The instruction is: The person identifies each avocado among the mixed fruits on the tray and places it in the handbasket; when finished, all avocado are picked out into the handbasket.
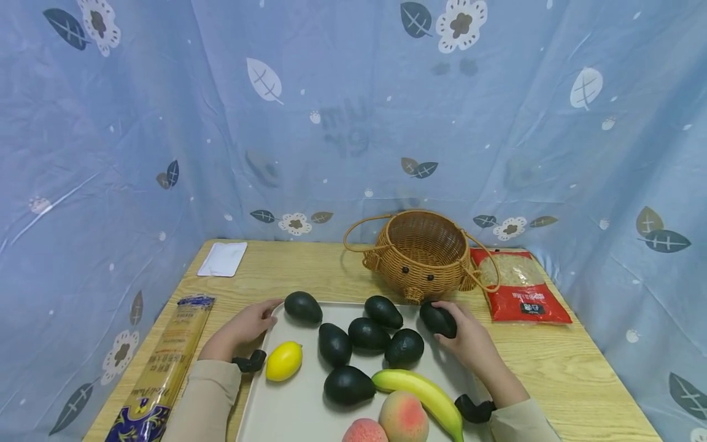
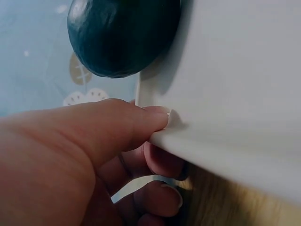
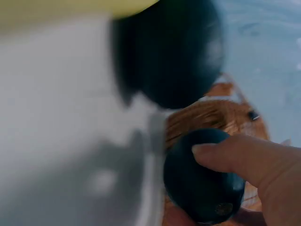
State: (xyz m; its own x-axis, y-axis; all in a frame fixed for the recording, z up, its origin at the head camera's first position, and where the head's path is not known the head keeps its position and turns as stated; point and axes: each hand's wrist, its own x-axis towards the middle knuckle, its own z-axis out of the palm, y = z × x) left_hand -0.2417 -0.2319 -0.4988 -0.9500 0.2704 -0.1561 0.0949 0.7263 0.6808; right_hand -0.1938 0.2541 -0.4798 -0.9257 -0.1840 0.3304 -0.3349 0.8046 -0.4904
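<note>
My left hand pinches the far left corner of a white tray; in the left wrist view the thumb lies over the rim and the other fingers curl beneath. At the tray's far right corner, my right hand grips a dark avocado, thumb on one side and fingers on the other. Several more dark avocados lie on the tray, one just beside my left hand. A yellow lemon, a banana and two peaches share the tray.
Just beyond the tray stands a wicker basket with two looped handles. To its right lies a red bag of pale food. A long pasta pack runs along the left edge, and a small white dish sits at the back left.
</note>
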